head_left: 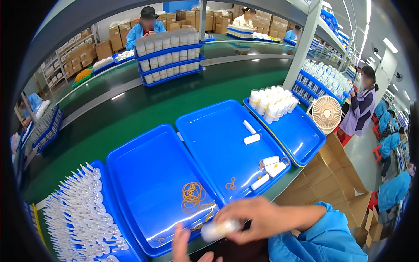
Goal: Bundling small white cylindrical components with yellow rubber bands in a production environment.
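At the lower edge my right hand [253,216] is closed round a short white translucent cylinder [221,229], blurred by motion. My left hand [184,247] is beside it, fingers apart, with nothing in them; part of it is cut off by the frame. Just beyond the hands lies a blue tray [148,174] with a heap of tan rubber bands [193,195]. The blue tray [209,131] to its right bears several small white tubes [252,139] and one loose rubber band [231,184].
At the left a blue tray is piled with white pump-like parts [83,214]. Bundled white tubes [273,104] stand in another blue tray [301,144], near a beige fan [326,112]. Stacked trays of tubes [170,54] stand across the green bench; cardboard [325,179] lies right. Other people work around.
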Motion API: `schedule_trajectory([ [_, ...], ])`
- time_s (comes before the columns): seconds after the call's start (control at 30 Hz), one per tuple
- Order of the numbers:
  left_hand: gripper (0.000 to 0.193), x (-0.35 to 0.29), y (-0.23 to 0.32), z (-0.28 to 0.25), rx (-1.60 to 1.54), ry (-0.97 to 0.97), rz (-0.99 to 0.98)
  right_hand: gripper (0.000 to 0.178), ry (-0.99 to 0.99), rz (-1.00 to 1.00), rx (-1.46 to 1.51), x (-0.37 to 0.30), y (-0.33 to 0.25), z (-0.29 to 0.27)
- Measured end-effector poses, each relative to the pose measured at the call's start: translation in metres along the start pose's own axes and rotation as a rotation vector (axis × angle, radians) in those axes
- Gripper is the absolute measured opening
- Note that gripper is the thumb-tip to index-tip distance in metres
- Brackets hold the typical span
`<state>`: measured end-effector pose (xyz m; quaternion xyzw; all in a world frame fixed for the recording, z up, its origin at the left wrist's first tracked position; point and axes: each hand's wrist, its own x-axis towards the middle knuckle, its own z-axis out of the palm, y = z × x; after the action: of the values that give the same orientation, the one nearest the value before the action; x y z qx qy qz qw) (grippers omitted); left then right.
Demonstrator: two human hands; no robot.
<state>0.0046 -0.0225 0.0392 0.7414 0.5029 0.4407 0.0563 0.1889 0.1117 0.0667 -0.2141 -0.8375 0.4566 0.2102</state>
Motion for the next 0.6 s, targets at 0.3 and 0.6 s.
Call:
schedule_trajectory([
  [0.3,0.024,-0.047,-0.007,-0.077,0.47,0.094,-0.473,0.031,0.896,0.303,-0.745,-0.014,0.075,-0.164],
  [0.6,0.021,-0.045,-0.03,-0.099,0.669,-0.034,-0.613,0.046,0.76,0.555,-0.868,0.007,0.126,-0.194],
])
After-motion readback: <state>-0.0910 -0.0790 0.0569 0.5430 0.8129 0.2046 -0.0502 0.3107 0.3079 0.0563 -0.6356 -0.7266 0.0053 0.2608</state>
